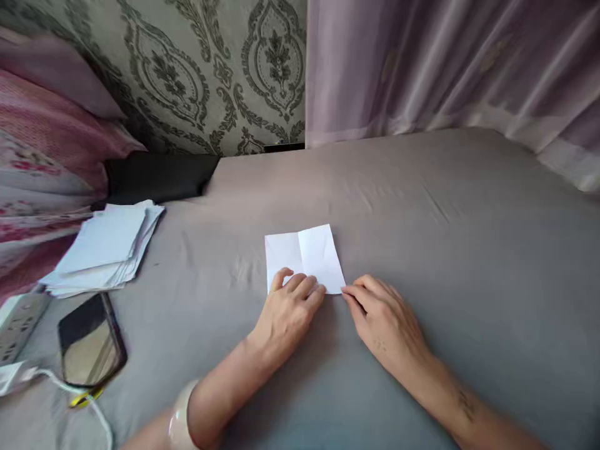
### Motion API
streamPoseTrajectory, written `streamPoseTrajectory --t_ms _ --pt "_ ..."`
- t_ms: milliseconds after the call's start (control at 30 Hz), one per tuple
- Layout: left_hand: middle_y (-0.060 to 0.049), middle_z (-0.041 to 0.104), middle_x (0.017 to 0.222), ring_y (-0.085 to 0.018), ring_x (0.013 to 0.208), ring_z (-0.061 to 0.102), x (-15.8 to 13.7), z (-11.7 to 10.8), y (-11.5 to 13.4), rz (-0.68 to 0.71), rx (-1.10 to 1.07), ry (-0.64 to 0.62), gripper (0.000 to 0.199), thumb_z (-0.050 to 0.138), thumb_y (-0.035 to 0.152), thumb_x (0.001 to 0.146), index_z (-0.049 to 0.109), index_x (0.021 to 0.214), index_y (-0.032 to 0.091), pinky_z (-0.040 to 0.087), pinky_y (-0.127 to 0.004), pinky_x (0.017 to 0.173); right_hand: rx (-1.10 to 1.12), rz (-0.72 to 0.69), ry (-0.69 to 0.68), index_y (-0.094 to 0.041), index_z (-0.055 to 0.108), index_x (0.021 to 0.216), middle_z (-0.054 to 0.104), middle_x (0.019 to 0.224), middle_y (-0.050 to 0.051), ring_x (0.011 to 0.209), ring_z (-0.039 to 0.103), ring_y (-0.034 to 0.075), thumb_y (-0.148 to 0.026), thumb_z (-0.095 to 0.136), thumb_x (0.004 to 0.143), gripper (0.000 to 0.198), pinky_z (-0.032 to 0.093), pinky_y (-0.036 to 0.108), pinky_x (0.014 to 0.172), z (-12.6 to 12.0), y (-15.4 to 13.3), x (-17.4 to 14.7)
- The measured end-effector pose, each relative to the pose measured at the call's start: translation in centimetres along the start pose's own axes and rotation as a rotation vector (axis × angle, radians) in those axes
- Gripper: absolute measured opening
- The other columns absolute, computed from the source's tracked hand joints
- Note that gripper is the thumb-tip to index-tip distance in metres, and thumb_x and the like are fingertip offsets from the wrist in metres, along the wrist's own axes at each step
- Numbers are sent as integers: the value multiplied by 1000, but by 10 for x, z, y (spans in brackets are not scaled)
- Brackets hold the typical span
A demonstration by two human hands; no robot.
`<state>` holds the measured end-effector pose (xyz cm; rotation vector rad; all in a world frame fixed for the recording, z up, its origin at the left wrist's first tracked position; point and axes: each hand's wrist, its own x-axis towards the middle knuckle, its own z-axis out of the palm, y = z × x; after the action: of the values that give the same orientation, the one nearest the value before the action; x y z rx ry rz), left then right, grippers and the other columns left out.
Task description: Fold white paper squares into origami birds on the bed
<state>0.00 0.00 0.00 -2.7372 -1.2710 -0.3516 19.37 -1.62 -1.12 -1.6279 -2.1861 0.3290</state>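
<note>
A small white sheet of paper (323,253) lies on the grey cloth in front of me, with a vertical crease near its middle. My left hand (288,312) is closed over the paper's near edge, its bent fingers pressing down there and hiding part of that edge. One outer finger curls up apart from the others. At the near right corner, my right hand (384,319) pinches the paper between thumb and fingertips. A pale bangle (180,419) circles my left forearm.
To the left are a stack of white paper (103,240), a dark phone (91,340), a power strip (21,325) and a white cable (100,419). A black flat object (162,175) lies behind the stack. Purple curtains (422,62) hang at the back right.
</note>
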Motion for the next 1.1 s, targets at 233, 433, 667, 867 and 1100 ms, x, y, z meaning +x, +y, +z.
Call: streamPoseTrajectory --t_ms 233,433,667,867,1100 --pt "-2 65 79 -18 73 60 16 -2 1 -37 -60 -83 27 40 21 98 62 82 18 40 -37 79 35 45 -49 -20 66 101 63 91 2 83 59 17 -15 50 92 19 43 32 77 -4 4 -4" --pt "-3 61 75 -19 69 56 27 -11 3 -84 -98 -229 27 40 16 95 61 77 17 41 -35 70 38 45 -8 -19 65 93 63 88 2 80 58 17 -15 53 89 12 41 31 74 -5 1 0" --pt "-3 62 73 -18 67 56 30 -10 6 -156 -103 -242 23 45 14 92 62 77 17 42 -33 68 43 47 37 -20 64 81 62 80 1 72 55 16 -18 53 90 15 38 31 70 -1 0 5" --pt "-3 63 71 -19 65 59 37 -12 5 -101 -52 -284 19 49 7 85 62 75 17 44 -38 75 109 147 9 -21 62 75 62 78 0 73 56 16 -17 57 86 12 37 30 70 1 0 10" --pt "-3 63 72 -20 66 61 41 -15 9 -100 -41 -340 18 50 5 82 63 78 17 44 -40 80 145 217 -49 -22 61 71 62 76 -2 72 57 15 -19 59 83 12 36 29 70 1 1 16"
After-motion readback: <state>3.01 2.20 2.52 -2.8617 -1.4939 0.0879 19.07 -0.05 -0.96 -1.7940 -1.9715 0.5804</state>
